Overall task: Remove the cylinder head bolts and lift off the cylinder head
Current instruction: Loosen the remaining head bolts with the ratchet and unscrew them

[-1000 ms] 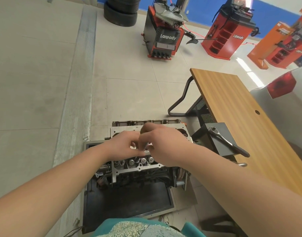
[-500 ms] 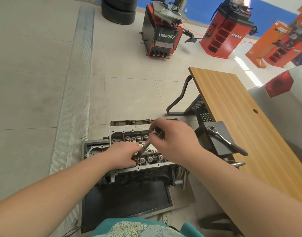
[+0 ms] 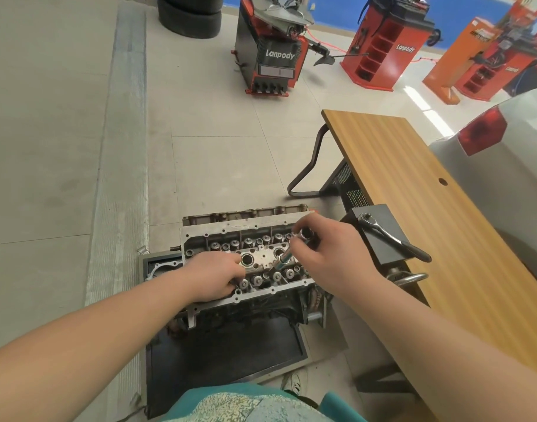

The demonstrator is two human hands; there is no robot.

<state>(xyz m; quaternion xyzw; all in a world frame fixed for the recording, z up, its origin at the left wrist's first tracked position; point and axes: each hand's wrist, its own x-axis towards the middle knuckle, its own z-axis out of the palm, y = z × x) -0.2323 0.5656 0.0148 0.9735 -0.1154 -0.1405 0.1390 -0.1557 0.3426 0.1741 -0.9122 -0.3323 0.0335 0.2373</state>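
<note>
Over cylinder head [image 3: 261, 257], hands parted (right hand [image 3: 331, 254] raised tool [image 3: 287, 257]).

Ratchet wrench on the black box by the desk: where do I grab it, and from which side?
Grip the ratchet wrench by its dark handle, which overhangs the black box toward the wooden desk. Come from above on the right; the round head lies flat on the box.

head view: single wide-angle camera worn on the person's head | facing: forward and steeply down onto the cylinder head [image 3: 255, 257] | range: close, both forearms reach in from the bottom edge | beyond it: tiled floor, then red machines | right of it: wooden table [image 3: 419, 190] | shared coverage: none, one view only
</note>
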